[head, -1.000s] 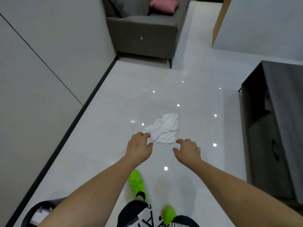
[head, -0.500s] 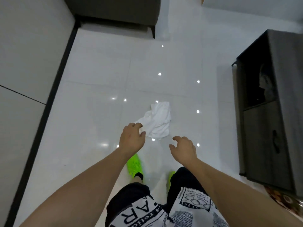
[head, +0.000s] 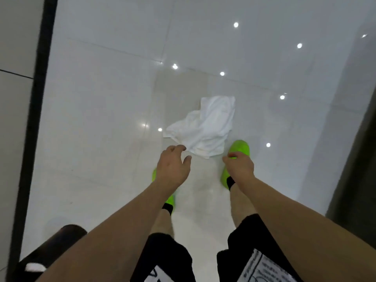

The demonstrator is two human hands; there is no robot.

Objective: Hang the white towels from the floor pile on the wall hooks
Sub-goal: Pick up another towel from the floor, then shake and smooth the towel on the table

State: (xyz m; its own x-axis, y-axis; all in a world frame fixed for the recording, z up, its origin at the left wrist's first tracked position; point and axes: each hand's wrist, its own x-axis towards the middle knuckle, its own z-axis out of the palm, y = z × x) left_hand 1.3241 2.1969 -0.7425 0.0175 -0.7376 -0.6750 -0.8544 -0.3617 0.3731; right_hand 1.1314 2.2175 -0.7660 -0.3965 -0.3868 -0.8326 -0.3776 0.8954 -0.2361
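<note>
Reaching down with both hands empty, the left hand and right hand are hovering loosely curled near the crumpled white towel on the floor, so pinching one clear edge should lift it cleanly.

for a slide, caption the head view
Both hands, left and right, reach down toward crumpled white towels on glossy floor.
</note>
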